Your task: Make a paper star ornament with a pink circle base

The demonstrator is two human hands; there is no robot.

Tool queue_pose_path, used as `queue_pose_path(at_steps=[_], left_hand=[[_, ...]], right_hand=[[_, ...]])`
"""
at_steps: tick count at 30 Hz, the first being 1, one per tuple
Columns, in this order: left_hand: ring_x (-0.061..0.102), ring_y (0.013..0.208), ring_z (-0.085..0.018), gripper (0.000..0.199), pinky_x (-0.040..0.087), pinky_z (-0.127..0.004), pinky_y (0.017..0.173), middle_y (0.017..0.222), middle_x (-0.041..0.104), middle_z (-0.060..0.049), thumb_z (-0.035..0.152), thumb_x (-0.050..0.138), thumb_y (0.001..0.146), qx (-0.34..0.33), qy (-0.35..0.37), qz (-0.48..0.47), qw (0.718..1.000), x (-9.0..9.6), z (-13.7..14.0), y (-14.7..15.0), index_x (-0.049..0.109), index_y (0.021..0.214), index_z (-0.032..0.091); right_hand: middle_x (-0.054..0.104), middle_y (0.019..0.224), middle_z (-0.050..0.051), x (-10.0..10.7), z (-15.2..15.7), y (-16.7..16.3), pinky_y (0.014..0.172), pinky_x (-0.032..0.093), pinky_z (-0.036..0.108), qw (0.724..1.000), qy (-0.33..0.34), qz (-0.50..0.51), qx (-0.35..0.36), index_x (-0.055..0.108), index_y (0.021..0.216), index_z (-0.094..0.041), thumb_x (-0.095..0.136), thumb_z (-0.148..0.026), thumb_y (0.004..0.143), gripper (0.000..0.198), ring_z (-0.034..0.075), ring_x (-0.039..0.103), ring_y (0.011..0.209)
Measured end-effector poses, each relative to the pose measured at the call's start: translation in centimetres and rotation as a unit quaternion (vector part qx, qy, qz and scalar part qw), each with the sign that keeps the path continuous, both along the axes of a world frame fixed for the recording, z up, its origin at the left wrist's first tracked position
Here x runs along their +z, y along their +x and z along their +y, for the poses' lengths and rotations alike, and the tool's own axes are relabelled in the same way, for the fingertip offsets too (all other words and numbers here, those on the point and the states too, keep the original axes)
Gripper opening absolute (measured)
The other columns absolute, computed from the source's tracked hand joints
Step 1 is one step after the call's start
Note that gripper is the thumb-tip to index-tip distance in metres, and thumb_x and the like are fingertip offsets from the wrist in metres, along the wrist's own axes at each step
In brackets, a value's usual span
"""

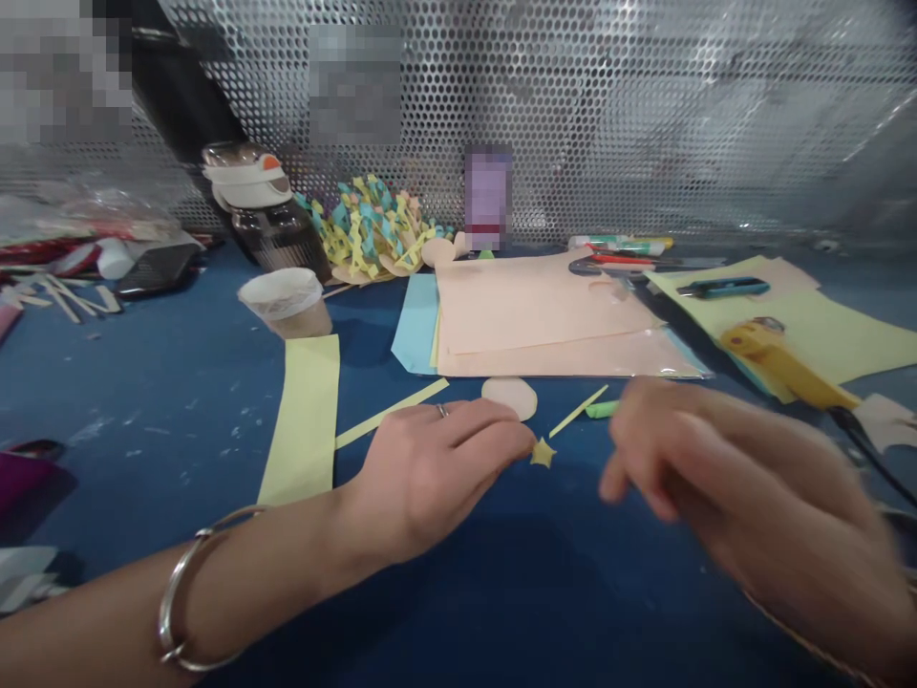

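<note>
There are two hands. The left hand lies low over the blue table, palm down. Its fingertips are at the left side of one small yellow star. The thumb is hidden, so I cannot tell if the fingers pinch the star or only touch it. The right hand is to the right of the star, apart from it. It is blurry and its fingers are bent, so I cannot tell if it holds anything. The star is on the table, between the two hands.

Near the hands I count three yellow strips: one wide strip, one long thin strip and one short thin strip. There is one pale oval just behind the left fingers, and one green bit beside the right hand.

Farther back are one cup, one bottle and one heap of paper bits, too many to count. One cutter lies on yellow paper at the right.
</note>
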State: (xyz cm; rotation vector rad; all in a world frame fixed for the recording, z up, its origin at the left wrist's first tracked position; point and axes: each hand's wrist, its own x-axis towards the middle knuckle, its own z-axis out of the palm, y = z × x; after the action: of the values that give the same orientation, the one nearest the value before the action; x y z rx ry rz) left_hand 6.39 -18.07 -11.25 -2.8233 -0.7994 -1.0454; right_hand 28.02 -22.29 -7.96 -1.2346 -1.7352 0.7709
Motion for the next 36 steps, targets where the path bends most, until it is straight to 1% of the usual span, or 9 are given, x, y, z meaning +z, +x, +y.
queue_pose_path(at_steps=[2, 5, 9, 14, 21, 26, 28, 31, 36], left_hand=[[0.067, 0.075, -0.012, 0.011, 0.044, -0.023, 0.056, 0.093, 0.071, 0.003, 0.016, 0.053, 0.091, 0.003, 0.017, 0.007, 1.0, 0.0, 0.0, -0.1, 0.059, 0.096, 0.023], [0.067, 0.075, -0.01, 0.01, 0.045, -0.022, 0.058, 0.09, 0.071, 0.004, 0.015, 0.053, 0.091, 0.007, -0.002, -0.015, 1.0, 0.0, -0.1, 0.0, 0.06, 0.091, 0.022], [0.066, 0.074, -0.009, 0.011, 0.047, -0.02, 0.06, 0.086, 0.07, 0.004, 0.018, 0.052, 0.092, 0.006, -0.051, -0.043, 0.998, 0.0, -0.1, 0.2, 0.061, 0.088, 0.021], [0.065, 0.077, -0.008, 0.011, 0.048, -0.018, 0.062, 0.086, 0.069, 0.002, 0.017, 0.052, 0.092, -0.021, -0.091, -0.052, 0.994, 0.0, -0.2, 0.3, 0.062, 0.089, 0.02], [0.065, 0.08, -0.009, 0.012, 0.049, -0.019, 0.066, 0.088, 0.069, 0.002, 0.018, 0.05, 0.094, -0.035, -0.118, -0.038, 0.992, 0.0, 0.0, 0.2, 0.061, 0.093, 0.021], [0.066, 0.077, -0.007, 0.013, 0.052, -0.017, 0.067, 0.092, 0.069, 0.001, 0.023, 0.05, 0.093, 0.005, -0.208, -0.075, 0.975, 0.3, -0.4, 0.3, 0.057, 0.104, 0.02], [0.066, 0.073, -0.007, 0.019, 0.052, -0.015, 0.064, 0.092, 0.069, 0.001, 0.029, 0.057, 0.09, 0.003, -0.234, -0.086, 0.968, 0.3, -0.5, 0.3, 0.055, 0.106, 0.019], [0.065, 0.072, -0.007, 0.029, 0.052, -0.016, 0.062, 0.092, 0.069, 0.002, 0.033, 0.067, 0.082, 0.002, -0.221, -0.079, 0.972, 0.2, -0.6, 0.3, 0.056, 0.105, 0.019], [0.063, 0.071, -0.006, 0.012, 0.05, -0.016, 0.064, 0.091, 0.068, 0.003, 0.022, 0.062, 0.086, 0.012, -0.178, -0.084, 0.98, -0.1, -0.5, 0.4, 0.06, 0.097, 0.02]], right_hand=[[0.064, 0.064, -0.003, 0.3, 0.5, -0.2, 0.048, 0.049, 0.02, 0.999, -0.045, -0.003, 0.025, 0.067, 0.086, -0.025, 0.053, -0.034, 0.092, 0.018, 0.011, 0.062, 0.054], [0.064, 0.063, -0.004, -0.4, 1.7, -0.5, 0.055, 0.052, 0.019, 0.993, -0.094, -0.015, 0.072, 0.067, 0.097, -0.024, 0.058, -0.028, 0.089, 0.013, 0.01, 0.063, 0.056], [0.064, 0.067, -0.003, -1.4, 2.2, -0.7, 0.059, 0.054, 0.02, 0.988, -0.118, 0.008, 0.102, 0.066, 0.091, -0.021, 0.059, -0.027, 0.087, 0.011, 0.009, 0.064, 0.059], [0.063, 0.071, -0.002, -1.6, 2.2, -0.5, 0.06, 0.054, 0.02, 0.984, -0.122, 0.021, 0.125, 0.063, 0.084, -0.019, 0.059, -0.027, 0.086, 0.009, 0.009, 0.064, 0.059], [0.06, 0.076, -0.002, -1.7, 2.3, -0.2, 0.061, 0.052, 0.023, 0.986, -0.083, -0.042, 0.142, 0.06, 0.085, -0.021, 0.055, -0.023, 0.088, 0.006, 0.01, 0.062, 0.065], [0.057, 0.077, -0.003, -1.6, 2.1, -0.2, 0.06, 0.049, 0.019, 0.99, -0.013, -0.073, 0.117, 0.058, 0.086, -0.022, 0.052, -0.021, 0.091, 0.008, 0.008, 0.059, 0.064], [0.057, 0.078, -0.003, -1.5, 2.0, -0.3, 0.061, 0.049, 0.019, 0.993, 0.013, -0.077, 0.092, 0.058, 0.087, -0.022, 0.053, -0.02, 0.091, 0.007, 0.007, 0.059, 0.065], [0.058, 0.081, -0.002, -1.4, 1.7, -0.3, 0.063, 0.048, 0.019, 0.992, 0.046, -0.09, 0.073, 0.058, 0.089, -0.021, 0.053, -0.019, 0.091, 0.006, 0.007, 0.059, 0.067], [0.059, 0.081, -0.001, -1.5, 1.6, -0.5, 0.064, 0.048, 0.018, 0.986, 0.088, -0.113, 0.086, 0.061, 0.088, -0.02, 0.054, -0.013, 0.09, 0.01, 0.008, 0.058, 0.071]])
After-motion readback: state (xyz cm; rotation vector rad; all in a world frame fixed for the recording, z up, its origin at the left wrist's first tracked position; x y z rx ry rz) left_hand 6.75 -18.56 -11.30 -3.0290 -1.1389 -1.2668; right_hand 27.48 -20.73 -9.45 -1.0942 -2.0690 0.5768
